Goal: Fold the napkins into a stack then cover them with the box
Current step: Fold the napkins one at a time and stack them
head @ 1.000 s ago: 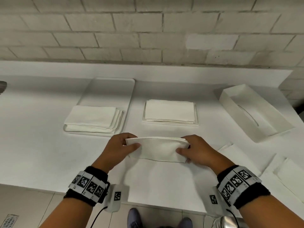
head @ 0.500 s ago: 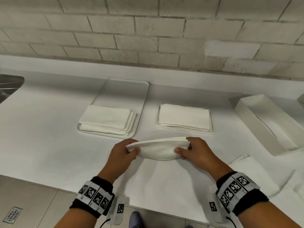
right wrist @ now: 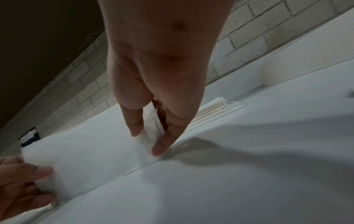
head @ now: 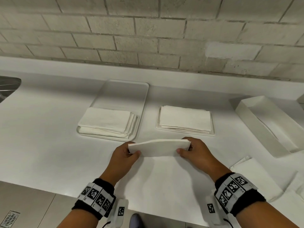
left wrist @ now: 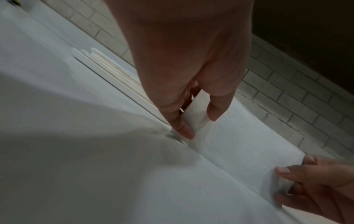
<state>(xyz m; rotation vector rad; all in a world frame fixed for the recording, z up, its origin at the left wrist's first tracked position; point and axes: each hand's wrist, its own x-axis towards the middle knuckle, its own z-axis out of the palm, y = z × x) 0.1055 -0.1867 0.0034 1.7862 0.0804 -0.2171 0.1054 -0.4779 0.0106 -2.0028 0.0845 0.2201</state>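
Tray point(head: 125, 89), white, shallow, at 11 o'clock from the hands; a stack of folded napkins point(head: 107, 121) sits on its near end, edges fanned toward the right. Second napkin stack point(head: 185, 119) at 1 o'clock on a low flat base, squared up, just beyond the hands. Box point(head: 261, 122), white, long, open side up, lies at 2 o'clock, angled, well apart from both stacks. Loose unfolded napkins point(head: 251, 176) spread at 4 o'clock near the counter edge. Nothing lies between the hands and either stack.

Left hand point(head: 122, 159) pinches the left end of a folded napkin point(head: 158, 148), thumb on the near face, fingers behind. Right hand point(head: 195, 153) pinches the right end the same way. Both grips narrow, closed on the paper. The napkin is held between them at 12 o'clock, top edge bowed upward; right wrist view shows its lower edge at the counter surface, embossed texture visible. Marker-patterned bands on both wrists.

Counter point(head: 49, 137) white, smooth, with a raised back lip. Pale brick wall point(head: 148, 38) behind. Sink point(head: 8, 86) corner, metal, at 10 o'clock. Floor drain point(head: 9, 218) at 7 o'clock below the counter edge.
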